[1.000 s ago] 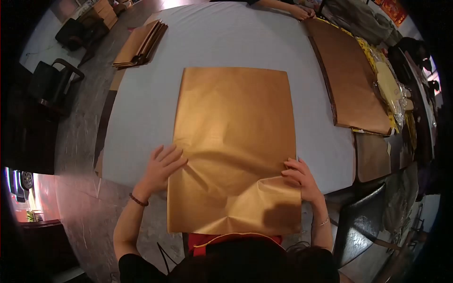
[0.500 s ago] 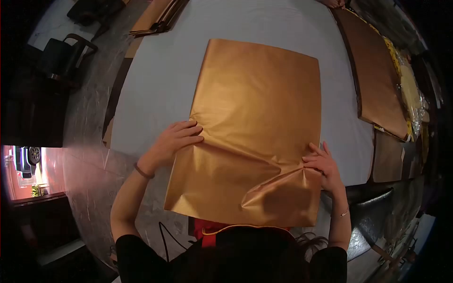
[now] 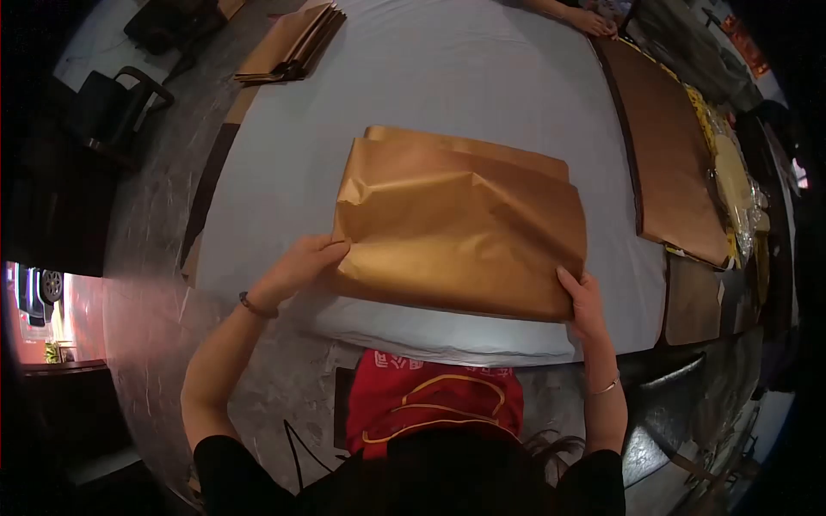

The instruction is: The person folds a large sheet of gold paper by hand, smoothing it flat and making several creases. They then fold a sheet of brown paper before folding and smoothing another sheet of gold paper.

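Observation:
A gold-brown sheet point(image 3: 456, 228), paper-like and creased, lies folded over on itself near the front edge of the covered table. Its fold faces me, and the two far edges are slightly out of line. At the sheet's left side my left hand point(image 3: 311, 258) is closed, its thumb and fingers pinching the edge. My right hand point(image 3: 587, 301) grips the lower right corner, thumb on top and the fingers hidden underneath.
A pale cloth point(image 3: 413, 77) covers the table. Folded brown sheets point(image 3: 292, 43) are piled at the far left. To the right lies a large brown stack point(image 3: 667, 159) beside yellow and clear plastic wrapping point(image 3: 736, 163). Another person's hand point(image 3: 592, 21) rests at the far edge.
The sheet's near part has been folded away from me over the far part, roughly halving its length. Both hands now grip the folded side; the table's front edge and a red apron have come into view.

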{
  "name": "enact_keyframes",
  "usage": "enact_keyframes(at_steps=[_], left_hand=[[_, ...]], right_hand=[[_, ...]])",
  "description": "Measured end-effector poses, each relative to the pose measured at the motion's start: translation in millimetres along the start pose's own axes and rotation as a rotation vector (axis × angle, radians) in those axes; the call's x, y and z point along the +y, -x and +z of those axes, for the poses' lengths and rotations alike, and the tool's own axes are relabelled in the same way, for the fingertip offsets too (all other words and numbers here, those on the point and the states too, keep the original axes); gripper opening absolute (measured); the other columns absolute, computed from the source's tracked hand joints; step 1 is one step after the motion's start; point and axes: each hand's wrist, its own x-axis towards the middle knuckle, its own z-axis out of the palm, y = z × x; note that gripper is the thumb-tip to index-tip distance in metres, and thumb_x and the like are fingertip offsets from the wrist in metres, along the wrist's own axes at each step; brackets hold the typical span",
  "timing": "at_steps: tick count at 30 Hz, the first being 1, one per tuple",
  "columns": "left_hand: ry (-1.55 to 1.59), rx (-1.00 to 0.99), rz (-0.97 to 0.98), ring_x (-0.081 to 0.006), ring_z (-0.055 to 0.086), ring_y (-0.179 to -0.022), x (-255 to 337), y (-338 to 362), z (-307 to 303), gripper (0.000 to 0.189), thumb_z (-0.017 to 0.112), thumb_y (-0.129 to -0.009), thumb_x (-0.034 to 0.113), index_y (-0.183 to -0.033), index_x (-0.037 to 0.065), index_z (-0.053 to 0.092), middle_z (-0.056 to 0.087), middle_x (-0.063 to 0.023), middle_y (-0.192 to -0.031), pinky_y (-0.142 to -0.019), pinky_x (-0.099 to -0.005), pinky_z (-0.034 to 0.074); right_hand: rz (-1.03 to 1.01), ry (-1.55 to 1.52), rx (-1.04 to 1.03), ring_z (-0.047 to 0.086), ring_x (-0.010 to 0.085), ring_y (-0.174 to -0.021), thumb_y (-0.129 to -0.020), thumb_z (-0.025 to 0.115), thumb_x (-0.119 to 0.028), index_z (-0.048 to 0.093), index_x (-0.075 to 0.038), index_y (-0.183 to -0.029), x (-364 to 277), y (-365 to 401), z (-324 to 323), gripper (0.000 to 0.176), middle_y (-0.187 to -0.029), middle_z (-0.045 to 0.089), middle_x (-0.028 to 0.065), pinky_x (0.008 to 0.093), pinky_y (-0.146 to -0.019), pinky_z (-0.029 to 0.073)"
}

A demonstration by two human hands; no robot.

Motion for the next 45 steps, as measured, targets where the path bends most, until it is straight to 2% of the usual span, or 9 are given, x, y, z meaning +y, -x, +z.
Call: enact_keyframes(at_steps=[10, 21, 23, 25, 32, 34, 38, 40, 45], left_hand=[[0.05, 0.095, 0.158, -0.0059, 0.05, -0.085, -24, 10, 8, 0.024, 0.052, -0.098, 0.021, -0.111, 0.001, 0.058, 0.058, 0.0028, -0.095, -0.075, -0.0199, 0.041], [-0.076, 0.288, 0.166, -0.0086, 0.056, -0.09, -53, 8, 17, 0.017, 0.045, -0.099, 0.007, -0.111, -0.002, 0.054, 0.063, -0.0041, -0.099, -0.081, -0.0245, 0.045], [-0.092, 0.292, 0.168, -0.0093, 0.057, -0.09, -52, 9, 20, 0.017, 0.045, -0.1, 0.007, -0.112, -0.002, 0.053, 0.063, -0.0043, -0.099, -0.081, -0.0246, 0.045], [-0.18, 0.448, 0.357, -0.0171, 0.062, -0.08, -63, 4, 23, 0.019, 0.051, -0.094, 0.01, -0.109, 0.0, 0.056, 0.065, -0.0162, -0.087, -0.072, -0.0296, 0.048], [-0.177, 0.514, 0.296, -0.0201, 0.062, -0.075, -66, 4, 23, 0.027, 0.054, -0.093, 0.012, -0.118, 0.004, 0.052, 0.064, -0.0144, -0.084, -0.068, -0.0316, 0.048], [-0.337, 0.469, 0.174, -0.0103, 0.052, -0.071, -53, 12, 23, 0.035, 0.05, -0.096, 0.003, -0.13, 0.003, 0.044, 0.06, -0.0034, -0.079, -0.065, -0.0262, 0.044], [-0.232, 0.558, 0.311, -0.0098, 0.048, -0.067, -65, 16, 23, 0.039, 0.052, -0.094, 0.003, -0.133, 0.003, 0.044, 0.056, -0.0041, -0.074, -0.06, -0.0268, 0.042], [-0.339, 0.57, 0.251, -0.0283, 0.063, -0.075, -61, 22, 25, 0.033, 0.055, -0.092, 0.01, -0.124, 0.005, 0.05, 0.064, -0.0146, -0.082, -0.065, -0.0351, 0.048], [-0.591, 0.686, 0.581, -0.0331, 0.064, -0.084, -68, 15, 31, 0.025, 0.058, -0.091, 0.008, -0.115, 0.007, 0.057, 0.066, -0.0146, -0.094, -0.07, -0.0374, 0.051]], right_hand=[[-0.037, -0.1, -0.022, 0.056, 0.0148, -0.109, -0.095, 0.058, -0.019, 0.05, -0.002, -0.13, 10, -1, -4, 0.039, -0.121, 0.058, 0.0059, 0.03, -0.094, 0.045], [0.087, -0.319, -0.185, 0.033, 0.0215, -0.136, -0.092, 0.052, -0.006, 0.006, -0.011, -0.152, 13, 32, -4, 0.075, -0.151, 0.024, 0.0096, 0.0337, -0.112, 0.027], [-0.074, 0.031, -0.121, 0.03, 0.0237, -0.138, -0.086, 0.059, -0.002, 0.001, -0.011, -0.151, 18, 40, 1, 0.088, -0.153, 0.02, 0.0112, 0.0348, -0.113, 0.027], [-0.126, 0.031, -0.153, 0.03, 0.0235, -0.138, -0.083, 0.062, -0.001, 0.006, -0.011, -0.152, 16, 46, 9, 0.089, -0.152, 0.023, 0.0107, 0.0348, -0.112, 0.027], [-0.162, 0.485, -0.224, 0.039, 0.024, -0.132, -0.081, 0.066, -0.003, 0.039, -0.002, -0.143, 23, 51, -3, 0.068, -0.144, 0.037, 0.0134, 0.0338, -0.109, 0.031], [-0.167, 0.46, -0.183, 0.038, 0.0239, -0.133, -0.081, 0.066, -0.004, 0.04, -0.001, -0.142, 25, 48, -2, 0.066, -0.145, 0.037, 0.0133, 0.0338, -0.109, 0.031], [-0.229, 0.621, -0.121, 0.036, 0.0241, -0.135, -0.082, 0.065, -0.005, 0.036, 0.001, -0.143, 23, 45, 3, 0.068, -0.149, 0.033, 0.0142, 0.0344, -0.109, 0.031], [-0.211, 0.528, -0.132, 0.036, 0.0244, -0.135, -0.082, 0.065, -0.005, 0.034, 0.001, -0.144, 18, 48, 13, 0.07, -0.149, 0.033, 0.0151, 0.0345, -0.11, 0.031], [-0.098, 0.373, -0.173, 0.034, 0.0252, -0.136, -0.081, 0.066, -0.005, 0.031, 0.0, -0.146, -1, 62, 24, 0.073, -0.148, 0.035, 0.0176, 0.0348, -0.111, 0.029]])
